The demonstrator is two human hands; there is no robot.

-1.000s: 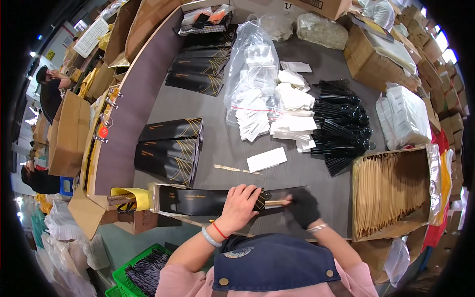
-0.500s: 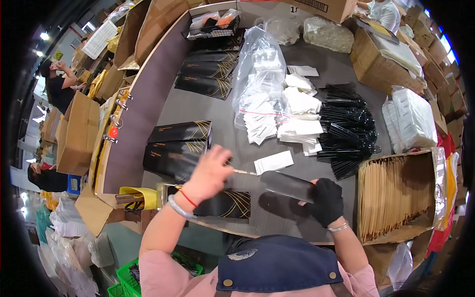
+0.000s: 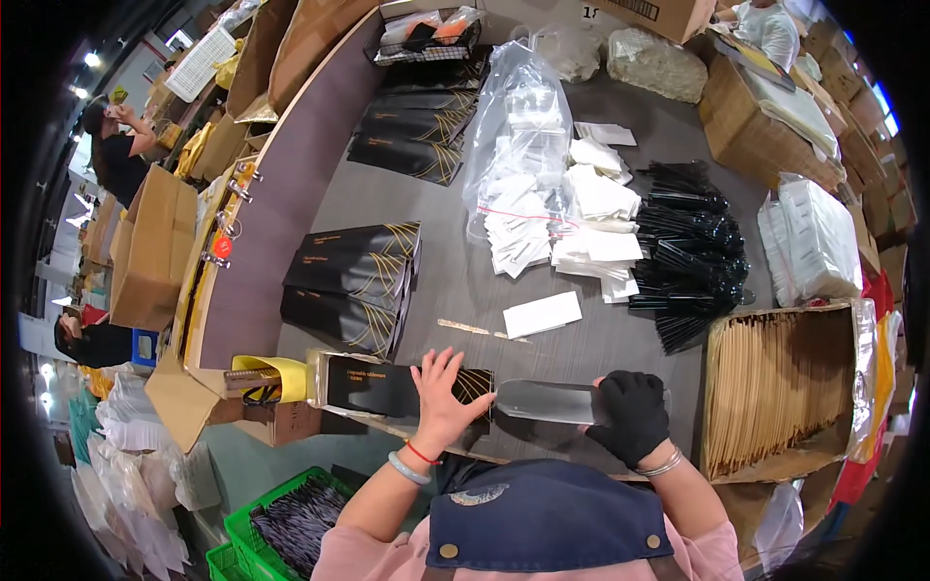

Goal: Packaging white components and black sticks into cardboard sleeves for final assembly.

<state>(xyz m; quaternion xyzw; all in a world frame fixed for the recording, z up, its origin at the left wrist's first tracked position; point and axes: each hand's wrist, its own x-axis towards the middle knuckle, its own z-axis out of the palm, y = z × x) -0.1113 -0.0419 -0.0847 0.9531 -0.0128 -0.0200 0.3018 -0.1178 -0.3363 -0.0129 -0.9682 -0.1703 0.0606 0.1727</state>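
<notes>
Head view: left hand (image 3: 444, 399) spread flat, pinning black gold-patterned box (image 3: 387, 387) at table (image 3: 465, 281) near edge. Gloved right hand (image 3: 632, 416) grips dark glossy sleeve (image 3: 544, 400) w/ end at box mouth. Advice: keep box pinned, sleeve square to opening.

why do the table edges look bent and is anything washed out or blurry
Head view: fisheye bends the grey table edges near the black rim; windows at upper right blow out white; glare streaks the clear sleeve by the gloved right hand; the left hand on the black box is sharp.
</notes>
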